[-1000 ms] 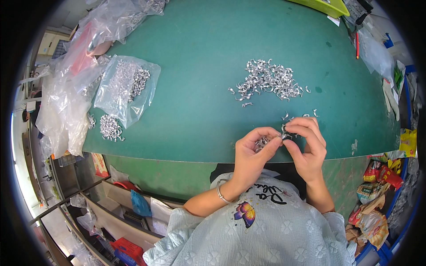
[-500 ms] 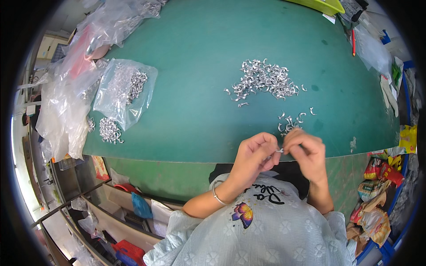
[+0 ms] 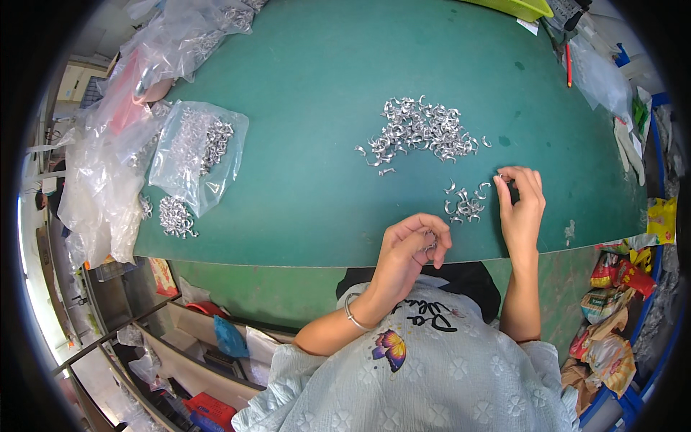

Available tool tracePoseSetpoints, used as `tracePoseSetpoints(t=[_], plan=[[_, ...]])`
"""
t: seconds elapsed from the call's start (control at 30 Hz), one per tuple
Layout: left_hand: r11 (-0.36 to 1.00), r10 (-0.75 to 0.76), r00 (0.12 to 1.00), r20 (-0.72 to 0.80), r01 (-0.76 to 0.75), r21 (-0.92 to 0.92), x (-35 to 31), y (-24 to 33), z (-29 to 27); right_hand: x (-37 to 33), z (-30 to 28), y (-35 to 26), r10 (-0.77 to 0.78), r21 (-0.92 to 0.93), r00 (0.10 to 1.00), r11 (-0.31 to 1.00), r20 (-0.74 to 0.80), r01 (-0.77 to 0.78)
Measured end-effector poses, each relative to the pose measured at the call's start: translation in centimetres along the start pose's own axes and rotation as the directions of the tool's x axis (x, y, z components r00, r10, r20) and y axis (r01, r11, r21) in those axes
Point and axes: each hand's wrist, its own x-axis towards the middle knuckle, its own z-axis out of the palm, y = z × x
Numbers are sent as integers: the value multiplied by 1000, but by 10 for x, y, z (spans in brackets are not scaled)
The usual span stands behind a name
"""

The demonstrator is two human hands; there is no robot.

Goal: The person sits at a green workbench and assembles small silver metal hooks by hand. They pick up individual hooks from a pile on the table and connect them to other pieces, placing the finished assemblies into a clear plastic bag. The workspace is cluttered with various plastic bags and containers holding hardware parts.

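Note:
My left hand [image 3: 410, 245] hovers at the near edge of the green table [image 3: 302, 144], fingers curled around small silver metal pieces. My right hand [image 3: 520, 201] reaches out to the right of a small cluster of silver clips [image 3: 466, 204] and pinches one tiny clip at its fingertips. A larger heap of the same silver clips [image 3: 421, 133] lies farther back on the table.
A clear plastic bag of clips [image 3: 198, 151] and a loose pile of clips [image 3: 173, 216] lie at the table's left, beside crumpled plastic bags [image 3: 115, 165]. A red pen [image 3: 568, 65] and a yellow-green tray [image 3: 515, 7] sit at the far right. Snack packets [image 3: 612, 288] lie by my right side.
My hands were joined together working on a clip. They have now separated: the right hand moved out to the small cluster, the left stayed near the edge with pieces in it.

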Motion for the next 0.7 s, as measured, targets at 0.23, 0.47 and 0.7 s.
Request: tracePoseSetpoints(t=[0.23, 0.47, 0.7], plan=[[986, -166, 986, 25, 166, -10, 4, -4, 7, -28, -8, -45, 118, 845, 879, 242, 461, -476], [997, -67, 998, 1, 67, -34, 2, -4, 8, -35, 0, -43, 78, 866, 862, -46, 501, -498], [979, 87, 991, -102, -67, 192, -3, -3, 9, -39, -2, -52, 103, 901, 917, 173, 384, -397]])
